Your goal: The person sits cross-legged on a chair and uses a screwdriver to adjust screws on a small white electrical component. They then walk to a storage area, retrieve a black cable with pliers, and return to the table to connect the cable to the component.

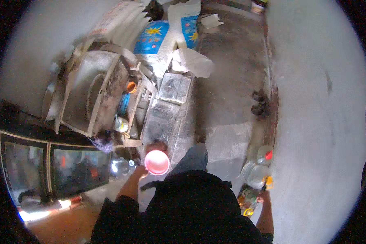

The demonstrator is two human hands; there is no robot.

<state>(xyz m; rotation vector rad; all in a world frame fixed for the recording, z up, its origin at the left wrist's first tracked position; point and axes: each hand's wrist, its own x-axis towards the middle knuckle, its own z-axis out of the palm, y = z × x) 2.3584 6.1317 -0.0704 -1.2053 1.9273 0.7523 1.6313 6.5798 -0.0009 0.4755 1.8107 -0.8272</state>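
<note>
A round pink basin with a pale inside is low in the middle of the head view. My left hand is closed on its left rim. On the right, next to the wall, my right hand is closed around something small and dark. What it holds is too blurred to name. Just above that hand is an orange-yellow thing, perhaps a cap or handle. Clear plastic jugs stand beside it, and a red cap shows on one farther off.
A wooden frame at the left carries an orange cup and a white tub. White-and-blue sacks lie beyond. A flat grey slab rests on the floor. Glass-paned doors are lower left; a pale wall bounds the right.
</note>
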